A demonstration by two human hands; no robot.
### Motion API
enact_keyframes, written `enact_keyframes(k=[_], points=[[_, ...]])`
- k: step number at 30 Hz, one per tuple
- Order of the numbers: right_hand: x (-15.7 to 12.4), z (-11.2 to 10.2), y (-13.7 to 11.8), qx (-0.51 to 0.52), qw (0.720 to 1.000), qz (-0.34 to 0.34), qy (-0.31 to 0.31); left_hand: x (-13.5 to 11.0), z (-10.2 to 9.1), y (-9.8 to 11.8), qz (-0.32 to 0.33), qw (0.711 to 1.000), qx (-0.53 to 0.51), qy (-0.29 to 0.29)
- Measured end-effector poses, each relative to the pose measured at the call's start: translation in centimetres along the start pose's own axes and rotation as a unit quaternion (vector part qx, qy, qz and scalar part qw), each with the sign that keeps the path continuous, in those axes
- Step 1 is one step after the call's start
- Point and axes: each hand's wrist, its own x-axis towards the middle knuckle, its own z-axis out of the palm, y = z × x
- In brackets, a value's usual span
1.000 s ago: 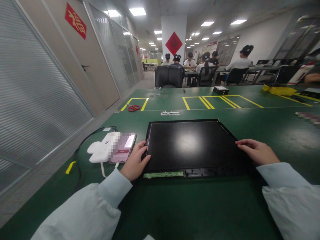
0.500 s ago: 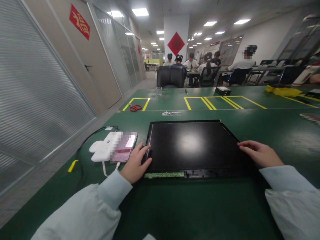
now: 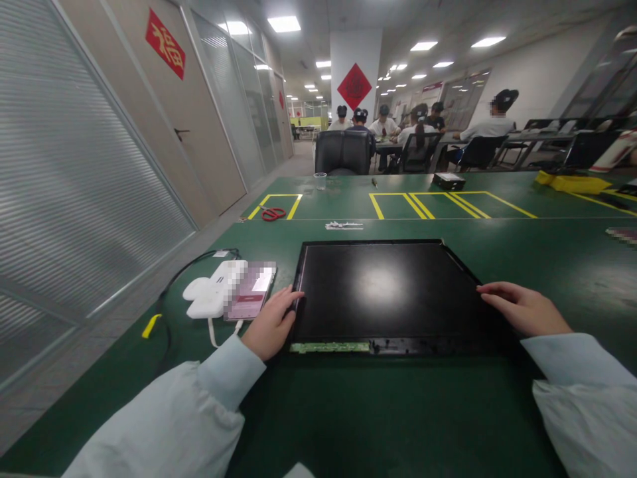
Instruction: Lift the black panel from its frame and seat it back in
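Observation:
A black display panel (image 3: 383, 292) lies flat on the green table in front of me. Along its near edge runs a narrow green circuit board (image 3: 330, 347), exposed on the left part. My left hand (image 3: 271, 323) grips the panel's left edge, with fingertips over the frame and the thumb drawn in close to it. On the opposite side, my right hand (image 3: 522, 309) pinches the right edge between thumb and fingers. The undersides of both grips are hidden.
Left of the panel lie a phone (image 3: 250, 292), a white charger (image 3: 219, 289) and a black cable (image 3: 174, 269). Beyond it are small white pieces (image 3: 343, 226), red-handled scissors (image 3: 273, 213), a clear cup (image 3: 320, 180) and a black box (image 3: 448, 181). Several people sit farther back.
The whole view has shifted slightly. My left fingers and thumb have drawn closer together on the panel's left edge; my right hand keeps its pinch.

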Motion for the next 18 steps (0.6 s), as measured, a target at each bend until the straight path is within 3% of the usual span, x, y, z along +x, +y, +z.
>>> enact_keyframes(k=[6, 12, 18], points=[[0.2, -0.1, 0.2, -0.006, 1.000, 0.004, -0.005, 0.0, 0.0, 0.7, -0.025, 0.996, -0.083, 0.028], [0.5, 0.2, 0.7, -0.017, 1.000, -0.008, -0.004, 0.1, -0.1, 2.9, -0.084, 0.962, -0.253, 0.064], [0.9, 0.4, 1.4, -0.032, 0.999, -0.035, 0.014, -0.1, -0.4, 5.7, -0.218, 0.864, -0.431, 0.142]])
